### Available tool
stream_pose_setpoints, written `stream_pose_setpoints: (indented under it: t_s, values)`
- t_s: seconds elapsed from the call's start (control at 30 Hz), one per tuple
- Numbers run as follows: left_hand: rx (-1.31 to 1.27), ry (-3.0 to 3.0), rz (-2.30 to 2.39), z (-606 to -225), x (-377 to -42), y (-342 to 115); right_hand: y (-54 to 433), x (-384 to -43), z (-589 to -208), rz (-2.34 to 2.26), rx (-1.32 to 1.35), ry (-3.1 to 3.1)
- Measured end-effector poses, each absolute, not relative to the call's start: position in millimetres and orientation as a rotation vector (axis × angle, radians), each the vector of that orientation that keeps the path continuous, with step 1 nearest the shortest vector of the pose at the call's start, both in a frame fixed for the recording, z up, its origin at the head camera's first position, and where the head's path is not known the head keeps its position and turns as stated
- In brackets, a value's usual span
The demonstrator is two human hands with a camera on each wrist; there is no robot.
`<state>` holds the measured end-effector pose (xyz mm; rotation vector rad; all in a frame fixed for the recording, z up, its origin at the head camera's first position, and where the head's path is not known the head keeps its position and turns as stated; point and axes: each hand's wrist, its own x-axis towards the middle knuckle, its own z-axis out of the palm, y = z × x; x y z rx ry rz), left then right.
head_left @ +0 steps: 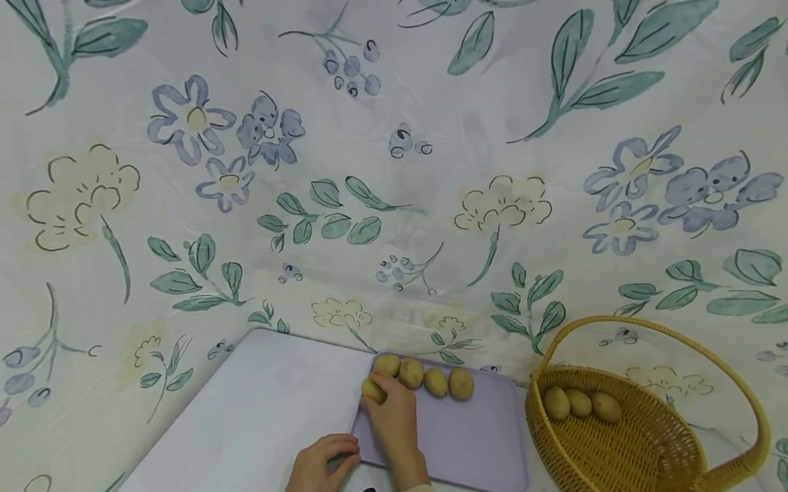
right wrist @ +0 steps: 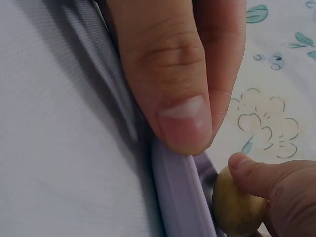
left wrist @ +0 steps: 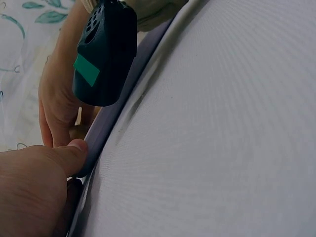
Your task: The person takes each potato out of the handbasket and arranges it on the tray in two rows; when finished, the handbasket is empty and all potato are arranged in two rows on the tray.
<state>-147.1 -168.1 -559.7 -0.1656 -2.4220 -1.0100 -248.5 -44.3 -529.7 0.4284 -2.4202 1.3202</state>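
Observation:
In the head view, my right hand (head_left: 393,418) pinches a potato (head_left: 372,391) at the left side of a lilac tray (head_left: 468,444). The right wrist view shows the thumb lying on that potato (right wrist: 236,203), close beside the tray's rim (right wrist: 180,197). A row of potatoes (head_left: 435,382) lies along the tray's back edge, just beyond the fingers. My left hand (head_left: 321,466) grips the tray's near left corner. Its thumb (right wrist: 180,118) presses on the rim, large in the right wrist view, and the left wrist view shows the same hand (left wrist: 34,185) at the edge.
A wicker basket (head_left: 621,460) with a tall arched handle stands right of the tray, with three potatoes (head_left: 580,403) near its back left. The white table (head_left: 251,415) extends to the left. Floral cloth (head_left: 384,166) hangs behind. A black device (left wrist: 106,54) is on the right wrist.

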Motion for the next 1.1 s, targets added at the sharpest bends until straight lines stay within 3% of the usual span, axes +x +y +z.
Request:
stream_pose_setpoints:
  t_s: [0.53,1.1]
  values:
    - [-0.165,-2.441,-1.0,-558,-147,-169,-41,-250,-518,1.353,0.386,-2.43]
    - [-0.096,-2.58,-1.044,-549,-143,-167,-8,-241,-463,1.569,0.422,-2.42]
